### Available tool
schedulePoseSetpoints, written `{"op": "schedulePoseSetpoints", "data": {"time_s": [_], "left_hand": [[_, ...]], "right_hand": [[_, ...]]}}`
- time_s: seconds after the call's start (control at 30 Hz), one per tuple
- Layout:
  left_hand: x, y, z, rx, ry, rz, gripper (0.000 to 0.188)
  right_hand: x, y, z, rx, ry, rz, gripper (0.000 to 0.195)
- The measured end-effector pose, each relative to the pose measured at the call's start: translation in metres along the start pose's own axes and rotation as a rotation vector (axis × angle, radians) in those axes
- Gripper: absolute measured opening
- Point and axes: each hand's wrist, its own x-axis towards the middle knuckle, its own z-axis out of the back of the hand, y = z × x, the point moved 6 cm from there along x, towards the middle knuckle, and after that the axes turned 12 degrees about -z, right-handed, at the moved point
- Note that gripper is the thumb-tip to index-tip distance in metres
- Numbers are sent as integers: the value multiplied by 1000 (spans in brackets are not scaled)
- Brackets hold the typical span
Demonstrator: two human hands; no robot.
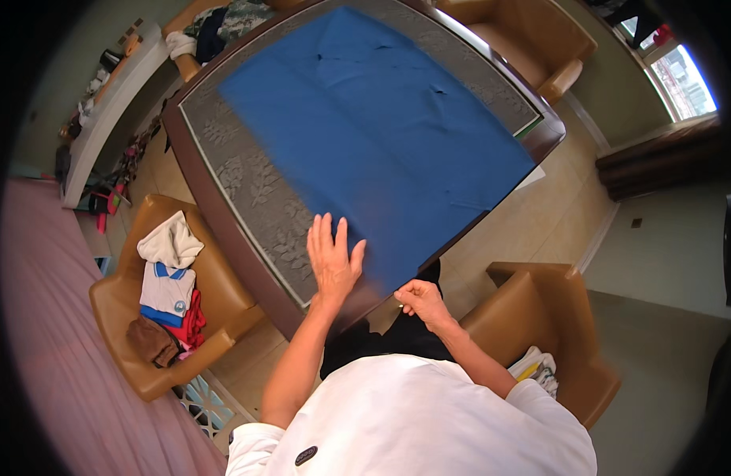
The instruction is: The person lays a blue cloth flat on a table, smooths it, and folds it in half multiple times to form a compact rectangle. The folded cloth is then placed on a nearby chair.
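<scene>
A large blue cloth (377,125) lies spread over a dark-framed table (222,238) with a grey leaf-patterned top. Several small dark gaps or folds mark its far half. My left hand (334,259) is palm down at the cloth's near left edge, fingers apart and holding nothing. At the near corner, which reaches the table's edge, my right hand (422,302) has thumb and forefinger pinched on the cloth. A tiny pale spot shows below those fingertips, too small to name.
On the left, a tan armchair (222,291) carries folded clothes (169,291). Another armchair (556,321) stands close on my right with clothes on its seat. Beyond the table is a third armchair (520,35). A white shelf (112,101) holds small items along the left wall.
</scene>
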Motion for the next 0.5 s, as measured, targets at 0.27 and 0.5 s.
{"op": "schedulePoseSetpoints", "data": {"time_s": [0.27,0.5], "left_hand": [[-13,-45,-34,116,146,109,51],[78,-122,-52,-3,-72,85,44]], "right_hand": [[13,122,126,-149,-319,452,9],[31,216,265,-529,-1075,801,23]]}}
